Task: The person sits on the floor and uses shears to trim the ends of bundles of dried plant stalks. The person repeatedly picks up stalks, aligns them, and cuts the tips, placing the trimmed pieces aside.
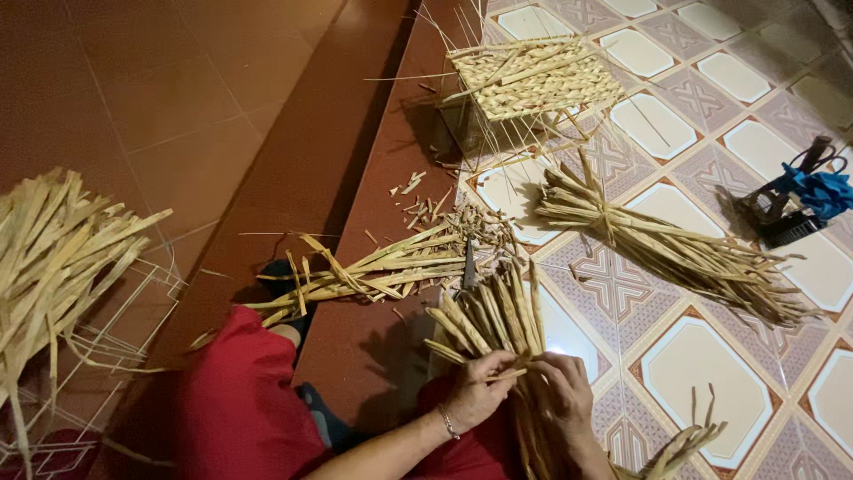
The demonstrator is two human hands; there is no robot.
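Observation:
My left hand, with a bracelet at the wrist, and my right hand both grip a bundle of dried straw-coloured stalks. The bundle fans upward from my fingers over the edge of the step. One thin stalk crosses between the two hands. The lower ends of the stalks run down past my right hand, out of the bottom of the view. My red-clothed legs are below and to the left.
A half-woven basket on a wire frame stands at the top. A tied bundle of stalks lies on the patterned tiles. Loose stalks and a dark tool lie on the brown step. A black holder with scissors and blue cloth is right; a straw-covered wire frame left.

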